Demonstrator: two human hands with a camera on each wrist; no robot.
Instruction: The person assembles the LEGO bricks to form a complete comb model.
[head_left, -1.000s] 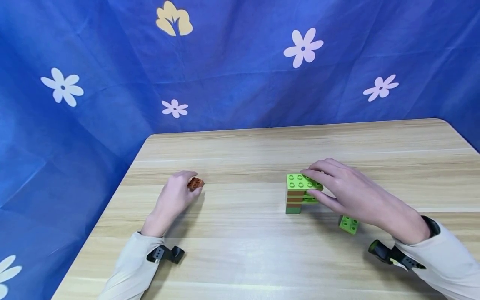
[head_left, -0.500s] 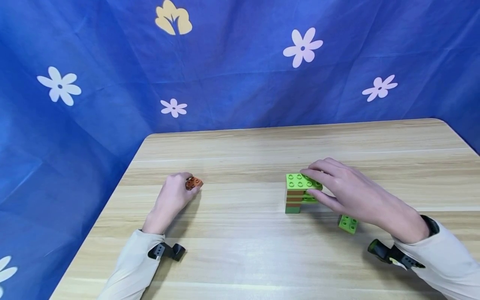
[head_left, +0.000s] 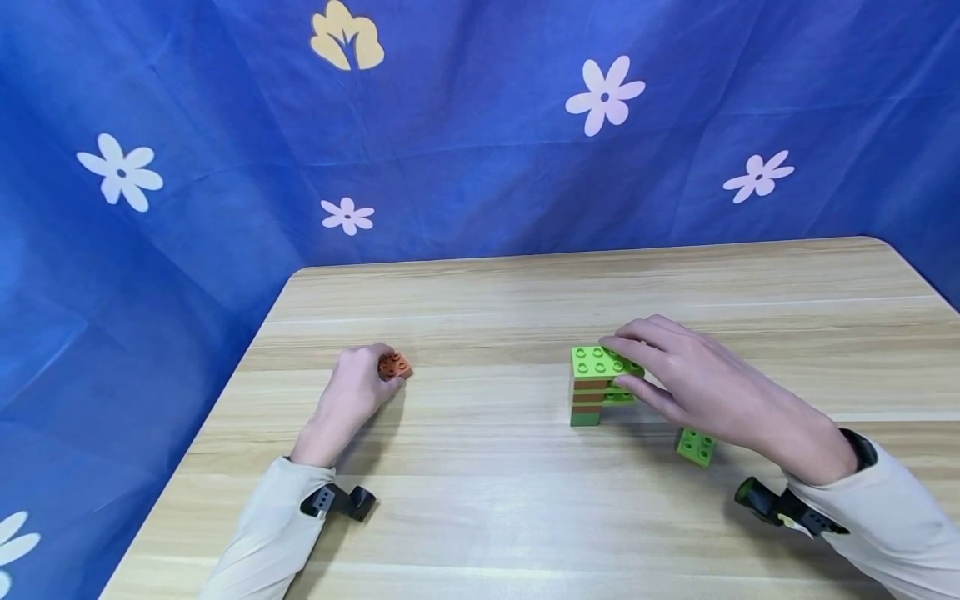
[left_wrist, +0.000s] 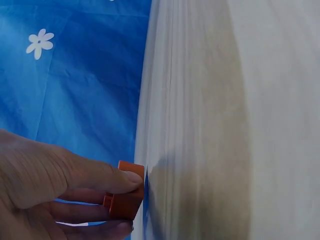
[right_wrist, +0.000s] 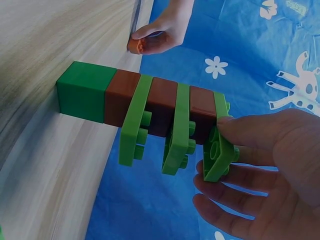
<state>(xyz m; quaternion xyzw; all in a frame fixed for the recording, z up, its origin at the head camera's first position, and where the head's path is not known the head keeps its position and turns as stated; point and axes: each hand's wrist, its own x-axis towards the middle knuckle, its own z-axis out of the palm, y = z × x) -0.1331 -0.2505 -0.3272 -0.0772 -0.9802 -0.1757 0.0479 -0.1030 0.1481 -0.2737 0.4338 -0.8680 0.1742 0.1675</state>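
Note:
On the left of the table, my left hand (head_left: 347, 392) pinches a small reddish-brown toy brick (head_left: 396, 366) between thumb and fingers. The left wrist view shows that brick (left_wrist: 129, 200) just by the wooden surface; contact with it is hard to tell. A toy brick tower (head_left: 588, 392) stands upright to the right of centre. It has a dark green brick (right_wrist: 82, 92) as its base, then brown bricks alternating with light green plates that jut out to one side. My right hand (head_left: 697, 387) grips the jutting end of the top light green plate (right_wrist: 217, 167), thumb on one face.
A loose light green brick (head_left: 695, 447) with studs up lies on the table (head_left: 480, 500) under my right forearm. Blue cloth (head_left: 480, 150) with white flowers hangs behind the table and along its left side. Each wrist wears a black strap with a camera.
My left hand has shifted slightly left and then back right, and the brown brick in it has turned a little. The right hand and the tower stay in place.

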